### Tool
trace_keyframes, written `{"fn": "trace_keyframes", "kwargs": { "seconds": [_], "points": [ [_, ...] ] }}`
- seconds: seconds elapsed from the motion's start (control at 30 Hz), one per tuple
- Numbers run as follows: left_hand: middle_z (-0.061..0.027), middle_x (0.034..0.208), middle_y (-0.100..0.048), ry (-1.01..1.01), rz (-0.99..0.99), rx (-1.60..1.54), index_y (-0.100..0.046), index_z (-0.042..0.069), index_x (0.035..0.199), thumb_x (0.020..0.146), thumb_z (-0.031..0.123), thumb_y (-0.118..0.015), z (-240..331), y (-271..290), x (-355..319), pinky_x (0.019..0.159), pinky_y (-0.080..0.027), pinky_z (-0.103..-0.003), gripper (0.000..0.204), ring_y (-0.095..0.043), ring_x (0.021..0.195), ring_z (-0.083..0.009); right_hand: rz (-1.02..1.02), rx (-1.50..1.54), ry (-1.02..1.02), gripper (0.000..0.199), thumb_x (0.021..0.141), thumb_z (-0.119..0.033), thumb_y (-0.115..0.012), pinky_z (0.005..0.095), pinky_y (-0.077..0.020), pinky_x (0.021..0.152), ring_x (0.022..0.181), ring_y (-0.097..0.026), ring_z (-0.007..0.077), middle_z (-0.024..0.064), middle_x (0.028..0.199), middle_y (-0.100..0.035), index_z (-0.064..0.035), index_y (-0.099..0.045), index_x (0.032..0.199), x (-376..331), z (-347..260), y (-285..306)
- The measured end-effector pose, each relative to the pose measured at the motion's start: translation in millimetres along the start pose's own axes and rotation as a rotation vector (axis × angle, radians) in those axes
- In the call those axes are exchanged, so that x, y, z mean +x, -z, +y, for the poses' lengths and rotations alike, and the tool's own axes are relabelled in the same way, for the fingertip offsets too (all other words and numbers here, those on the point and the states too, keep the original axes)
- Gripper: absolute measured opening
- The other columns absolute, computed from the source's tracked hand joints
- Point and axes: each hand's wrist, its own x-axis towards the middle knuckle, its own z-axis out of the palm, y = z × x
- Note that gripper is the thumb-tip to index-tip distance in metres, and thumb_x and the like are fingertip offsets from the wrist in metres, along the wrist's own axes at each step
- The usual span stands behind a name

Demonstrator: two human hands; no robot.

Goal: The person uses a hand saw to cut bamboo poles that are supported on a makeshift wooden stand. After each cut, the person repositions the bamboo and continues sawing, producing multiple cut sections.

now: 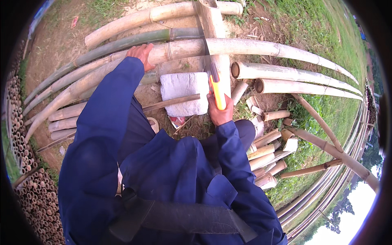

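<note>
A long pale bamboo pole lies crosswise over an upright wooden post, smooth-skinned, ringed at its nodes and tapering toward the right. A handsaw stands across it – thin grey blade running up over the pole, bright orange-and-yellow handle below. The right hand has its grip closed around that handle. The left hand presses flat on top of the same pole, to the left of the blade, fingers spread over the curved surface rather than wrapped round it. Both sleeves are dark blue cloth.

Just beneath the pole sits a rough grey-white block with a chalky, pitted face; a thin brown stick lies slanted across it. More poles lie parallel beside the sawn one – a green one and a paler one above it, and two hollow-ended ones to the right. Short cut bamboo pieces, cylindrical and open-ended, lie heaped by the right knee.

The ground is bare brown earth with wood chips, giving way to grass on the right. At the far left stands a stack of bamboo ends, seen as many small round holes. Long curved poles run along the lower right.
</note>
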Motion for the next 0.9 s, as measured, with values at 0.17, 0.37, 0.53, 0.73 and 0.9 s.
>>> {"fn": "trace_keyframes", "kwargs": {
  "seconds": [0.17,0.37,0.53,0.73,0.9],
  "points": [
    [-0.0190,0.132,-0.061,0.011,0.059,-0.005,-0.052,0.009,0.136,0.069,0.038,-0.088,-11,-8,-9,0.111,-0.041,-0.049,0.082,-0.057,0.126,-0.0359,-0.045,-0.043,-0.055,0.023,0.093,-0.008,-0.072,0.0299,-0.0541,0.079,0.083,-0.068,0.0136,0.0121,0.090,-0.074,0.0059,-0.070,0.112,-94,20,48],
    [-0.0171,0.122,-0.065,0.006,0.030,-0.058,-0.054,0.012,0.131,0.066,0.039,-0.089,-14,-9,-10,0.108,-0.042,-0.051,0.078,-0.060,0.120,-0.0365,-0.062,-0.120,-0.057,0.020,0.093,-0.006,-0.070,0.0298,-0.0505,0.069,0.075,-0.062,0.0110,0.0061,0.083,-0.070,0.0050,-0.070,0.111,-51,20,25],
    [-0.0164,0.125,-0.064,-0.022,0.040,-0.032,-0.053,0.013,0.132,0.068,0.044,-0.089,-3,-14,2,0.110,-0.041,-0.049,0.080,-0.061,0.120,-0.0359,-0.084,0.028,0.019,0.015,0.099,-0.008,-0.066,0.0238,-0.0408,0.055,0.062,-0.051,0.0045,-0.0013,0.069,-0.059,-0.0016,-0.063,0.085,20,21,3],
    [-0.0172,0.121,-0.065,-0.008,-0.034,0.009,-0.051,0.008,0.133,0.067,0.047,-0.089,-5,-7,-16,0.106,-0.045,-0.047,0.086,-0.064,0.118,-0.0333,0.004,-0.059,-0.316,0.035,0.097,-0.007,-0.065,0.0234,-0.0510,0.062,0.074,-0.064,0.0120,0.0096,0.098,-0.070,0.0054,-0.060,0.129,-134,55,67],
    [-0.0172,0.121,-0.067,-0.071,-0.007,0.008,-0.054,0.009,0.128,0.071,0.046,-0.088,-4,-9,-3,0.106,-0.043,-0.047,0.076,-0.064,0.117,-0.0325,-0.116,0.030,-0.050,0.018,0.100,-0.015,-0.063,0.0216,-0.0358,0.044,0.047,-0.045,0.0048,-0.0011,0.064,-0.056,0.0005,-0.069,0.108,-13,18,16]
  ]
}}
